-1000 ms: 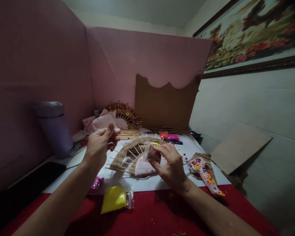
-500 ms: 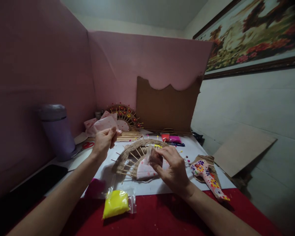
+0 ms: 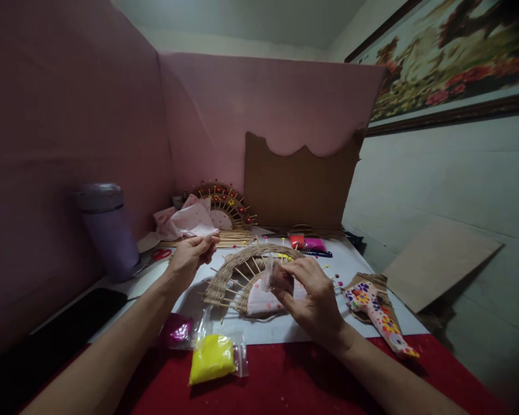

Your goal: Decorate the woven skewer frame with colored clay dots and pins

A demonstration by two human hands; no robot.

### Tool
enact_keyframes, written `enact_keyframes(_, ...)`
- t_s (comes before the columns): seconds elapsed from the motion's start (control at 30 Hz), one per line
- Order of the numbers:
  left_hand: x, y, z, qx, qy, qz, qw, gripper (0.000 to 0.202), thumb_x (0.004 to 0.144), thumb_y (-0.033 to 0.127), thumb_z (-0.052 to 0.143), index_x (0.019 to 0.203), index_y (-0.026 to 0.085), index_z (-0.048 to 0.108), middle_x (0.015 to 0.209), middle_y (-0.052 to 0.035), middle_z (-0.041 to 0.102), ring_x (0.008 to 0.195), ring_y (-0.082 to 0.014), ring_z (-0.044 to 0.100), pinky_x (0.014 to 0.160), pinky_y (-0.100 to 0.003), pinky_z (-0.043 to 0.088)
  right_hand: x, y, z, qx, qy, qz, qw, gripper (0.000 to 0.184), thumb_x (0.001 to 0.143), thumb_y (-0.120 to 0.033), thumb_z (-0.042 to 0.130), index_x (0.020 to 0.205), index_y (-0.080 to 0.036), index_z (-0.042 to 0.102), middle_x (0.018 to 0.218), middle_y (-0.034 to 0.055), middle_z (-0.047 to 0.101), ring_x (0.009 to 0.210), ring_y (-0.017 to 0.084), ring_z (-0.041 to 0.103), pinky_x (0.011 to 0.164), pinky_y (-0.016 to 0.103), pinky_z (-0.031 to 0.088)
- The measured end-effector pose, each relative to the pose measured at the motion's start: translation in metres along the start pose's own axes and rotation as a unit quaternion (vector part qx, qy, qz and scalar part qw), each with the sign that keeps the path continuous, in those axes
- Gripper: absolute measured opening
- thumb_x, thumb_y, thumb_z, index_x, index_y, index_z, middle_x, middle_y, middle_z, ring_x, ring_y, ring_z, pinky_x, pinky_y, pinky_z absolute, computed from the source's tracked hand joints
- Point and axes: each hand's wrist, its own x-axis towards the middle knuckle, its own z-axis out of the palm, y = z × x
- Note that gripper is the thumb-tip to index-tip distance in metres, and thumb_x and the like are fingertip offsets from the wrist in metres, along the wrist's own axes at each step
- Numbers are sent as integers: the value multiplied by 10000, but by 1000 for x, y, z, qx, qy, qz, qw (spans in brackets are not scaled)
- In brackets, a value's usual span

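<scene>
My right hand [image 3: 315, 300] is closed on a small clear plastic bag [image 3: 279, 276] with something brownish inside, above the front of a half-round woven fan [image 3: 231, 271]. The fan has thin sticks through a twine band and a pink-spotted cloth centre [image 3: 259, 300]. Pins with coloured round heads stick out along its far and right edge. To the left, my left hand [image 3: 192, 256] hovers with thumb and fingers pinched together; what they hold, if anything, is too small to make out. A bag of yellow clay [image 3: 211, 358] and a bag of magenta clay [image 3: 177, 330] lie in front.
A purple tumbler [image 3: 108, 230] and red-handled scissors [image 3: 161, 254] stand at left. Behind are spotted cloth [image 3: 188, 220], a finished-looking decorated fan [image 3: 237, 202], thin sticks [image 3: 236, 237], and red and magenta packets [image 3: 313, 244]. A flower-patterned piece [image 3: 384, 323] lies at right. Cardboard [image 3: 298, 190] leans behind.
My left hand has come slightly lower and to the right, its fingers still pinched. The right hand keeps hold of the plastic bag. The whole view has shifted slightly.
</scene>
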Motion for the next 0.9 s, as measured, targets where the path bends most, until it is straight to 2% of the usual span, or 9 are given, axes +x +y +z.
enact_keyframes(0.13, 0, -1, -2, -13, -8, -12, 1000, 339, 525, 272, 792, 799, 94, 698, 629, -23, 602, 516, -74, 484, 495, -205, 371, -1, -1, 0, 3, 1, -1, 1000, 109, 753, -231, 634, 842, -186, 590, 798, 52, 582, 793, 220, 487, 708, 367, 414)
enact_keyframes(0.23, 0, -1, -2, -5, 2, -11, 1000, 269, 496, 190, 797, 727, 112, 684, 614, 0, 596, 503, -62, 476, 504, -199, 372, -1, -2, -1, 3, -2, 0, 1000, 106, 760, -244, 631, 839, -188, 589, 799, 53, 586, 797, 220, 488, 709, 368, 413)
enact_keyframes(0.37, 0, -2, -3, 29, 19, -16, 999, 195, 528, 225, 786, 591, 108, 643, 505, 20, 550, 430, -48, 425, 444, -191, 315, -1, -3, -1, 4, -11, 5, 1000, 109, 747, -234, 634, 840, -194, 591, 809, 50, 596, 800, 219, 491, 709, 364, 409)
enact_keyframes(0.47, 0, -4, -4, 51, 24, -31, 998, 186, 538, 223, 771, 632, 99, 670, 533, -9, 595, 440, -66, 463, 453, -203, 336, -1, -2, 0, 15, -32, 14, 999, 115, 716, -217, 657, 807, -193, 591, 782, 38, 590, 779, 211, 495, 692, 347, 401)
enact_keyframes(0.63, 0, -5, -4, 69, 23, -56, 996, 234, 499, 185, 776, 699, 99, 690, 611, -47, 656, 516, -109, 560, 527, -232, 409, -1, -5, 3, 72, -108, 45, 990, 100, 708, -188, 661, 759, -187, 575, 733, 11, 562, 717, 174, 501, 654, 299, 389)
enact_keyframes(0.73, 1, -7, -4, 76, 23, -61, 995, 249, 508, 233, 785, 689, 96, 684, 614, -50, 656, 519, -105, 555, 524, -227, 407, 0, -8, 1, 103, -131, 50, 985, 125, 712, -204, 663, 692, -189, 541, 716, 0, 559, 704, 161, 500, 648, 285, 380)
enact_keyframes(0.9, 2, -10, -6, 81, 25, -68, 994, 264, 514, 270, 790, 686, 100, 685, 593, -33, 640, 488, -86, 521, 493, -211, 381, 0, -8, 0, 122, -153, 68, 978, 166, 754, -274, 646, 680, -189, 524, 700, -8, 543, 672, 142, 490, 621, 270, 370)
